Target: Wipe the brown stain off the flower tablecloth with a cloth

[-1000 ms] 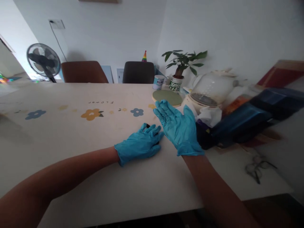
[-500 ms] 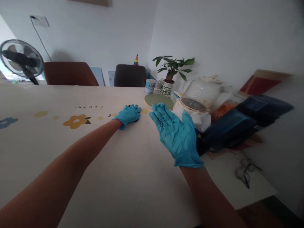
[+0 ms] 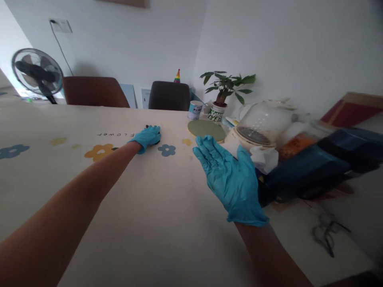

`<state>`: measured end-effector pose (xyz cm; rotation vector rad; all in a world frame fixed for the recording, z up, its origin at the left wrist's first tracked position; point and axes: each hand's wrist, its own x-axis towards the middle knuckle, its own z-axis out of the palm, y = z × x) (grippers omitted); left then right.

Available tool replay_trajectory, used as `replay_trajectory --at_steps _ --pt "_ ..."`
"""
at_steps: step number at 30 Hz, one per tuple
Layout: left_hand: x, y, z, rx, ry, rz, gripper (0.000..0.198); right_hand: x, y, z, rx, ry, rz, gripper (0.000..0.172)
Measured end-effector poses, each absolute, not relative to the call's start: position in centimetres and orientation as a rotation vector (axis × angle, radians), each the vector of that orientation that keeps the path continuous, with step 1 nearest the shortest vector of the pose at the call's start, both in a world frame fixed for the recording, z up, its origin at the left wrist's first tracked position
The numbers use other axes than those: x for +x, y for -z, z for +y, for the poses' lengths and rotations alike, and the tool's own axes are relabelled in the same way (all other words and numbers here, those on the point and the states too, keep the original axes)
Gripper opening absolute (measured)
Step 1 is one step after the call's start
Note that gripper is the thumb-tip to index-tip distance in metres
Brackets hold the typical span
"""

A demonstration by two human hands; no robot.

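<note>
My left hand [image 3: 148, 136], in a blue glove, presses down on the white tablecloth [image 3: 155, 199]. Small black edges of a black object [image 3: 158, 142] show around its fingers; the glove hides the rest, so its kind cannot be made out. To the right of this hand is a printed blue flower [image 3: 166, 150]. My right hand [image 3: 229, 179], also gloved in blue, is held palm up above the table's right side. Its fingers are stretched out with nothing in them. Just beyond its fingertips lies a round green mat [image 3: 206, 130].
A glass kettle [image 3: 265, 123] on its base, a crumpled white tissue [image 3: 263, 159] and a dark blue case [image 3: 311, 167] crowd the right edge. Behind the mat stand a can [image 3: 195, 110] and a potted plant [image 3: 220, 97]. Two chairs [image 3: 95, 92] line the far side.
My left hand has slid left across the tablecloth with the black object, uncovering the blue flower. My right hand keeps its palm-up pose. The view has turned slightly left.
</note>
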<state>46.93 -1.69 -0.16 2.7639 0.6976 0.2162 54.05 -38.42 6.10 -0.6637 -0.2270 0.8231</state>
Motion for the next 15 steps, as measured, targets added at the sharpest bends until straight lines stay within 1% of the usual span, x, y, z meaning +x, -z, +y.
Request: replay_trajectory --at_steps 3,10,13,15 --pt "44.0 0.3 -3.8 2.766 -0.123 0.622 0.065 53.9 -6.0 -38.2 -0.668 -0.843 -0.241 0.061" --pt "33.5 -0.2 -11.6 2.73 0.12 0.46 0.083 52.7 -5.3 -36.8 -0.65 -0.854 -0.17 0.062" --pt "28.7 0.0 -14.9 2.693 0.188 0.396 0.084 52.3 -4.8 -36.4 -0.652 -0.88 -0.206 0.058" --pt "25.7 0.6 -16.7 2.703 0.172 0.354 0.08 52.2 -4.4 -36.3 -0.639 -0.914 -0.237 0.057"
